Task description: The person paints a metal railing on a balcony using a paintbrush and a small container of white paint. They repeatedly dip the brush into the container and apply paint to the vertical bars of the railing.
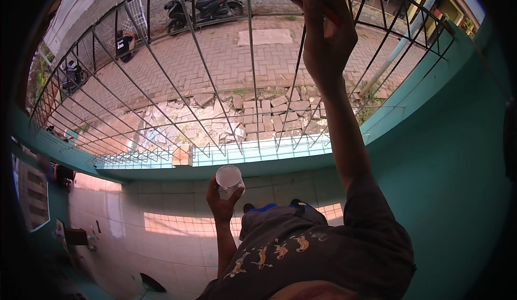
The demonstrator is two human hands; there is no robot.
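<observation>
Down at the middle, my left hand (222,202) is wrapped round a small whitish plastic cup (230,177), its open mouth facing up. The contents of the cup are hard to make out. Stretched up to the top of the view, my right hand (329,36) is closed on a slim paintbrush with a red handle (330,15). Its tip reaches left, near the top edge of the picture, beside the dark metal bars of a railing (251,58). Whether the brush touches a bar, I cannot tell.
The railing stands on a low teal wall (280,163), with a brick block (182,154) on its ledge. Outside are loose pavers (269,111), a parked motorbike (210,6) and a crouching person (124,46). A dark box (76,237) lies on the tiled floor at left.
</observation>
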